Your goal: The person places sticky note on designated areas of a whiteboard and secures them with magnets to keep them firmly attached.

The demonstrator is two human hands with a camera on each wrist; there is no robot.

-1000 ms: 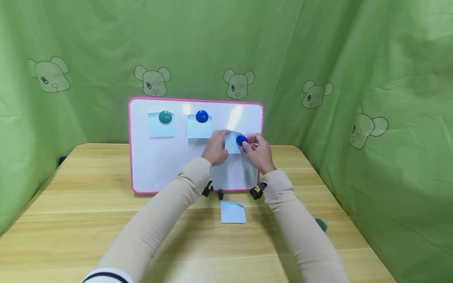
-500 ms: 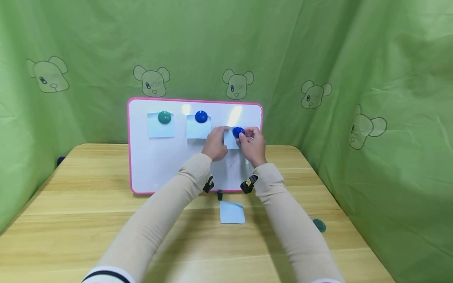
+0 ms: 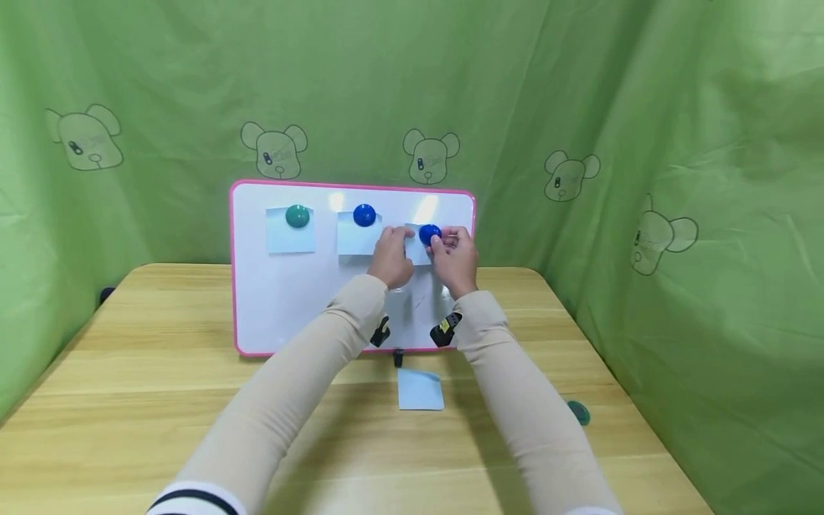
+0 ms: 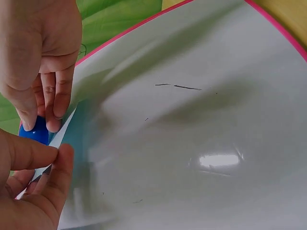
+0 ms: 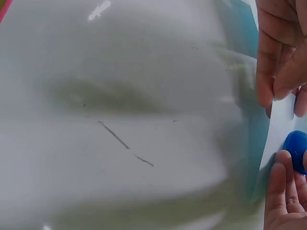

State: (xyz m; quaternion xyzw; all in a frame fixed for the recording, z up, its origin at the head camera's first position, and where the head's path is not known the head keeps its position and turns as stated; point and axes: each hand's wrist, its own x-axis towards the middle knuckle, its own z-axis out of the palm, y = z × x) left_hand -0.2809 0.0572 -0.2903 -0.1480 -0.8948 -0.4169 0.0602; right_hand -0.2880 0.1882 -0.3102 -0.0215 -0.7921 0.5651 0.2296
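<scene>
A pink-rimmed whiteboard (image 3: 290, 300) stands upright on the table. At its right part, my left hand (image 3: 391, 259) pinches the left edge of a light blue paper note (image 3: 417, 252) between thumb and finger. My right hand (image 3: 457, 263) grips a round blue magnet (image 3: 430, 234) over the note's upper right. In the left wrist view the note (image 4: 72, 125) angles away from the board, with the blue magnet (image 4: 34, 132) in front of it. The right wrist view shows the magnet (image 5: 296, 146) held between fingertips and thumb.
Further left on the board, a green magnet (image 3: 297, 216) and another blue magnet (image 3: 364, 215) each hold a blue note. Another blue note (image 3: 420, 390) lies on the table (image 3: 161, 400) before the board. A green magnet (image 3: 579, 413) lies at the right.
Both hands have moved up a little along the board, carrying the note and blue magnet. The right hand has also shifted left, closer to the left hand.
</scene>
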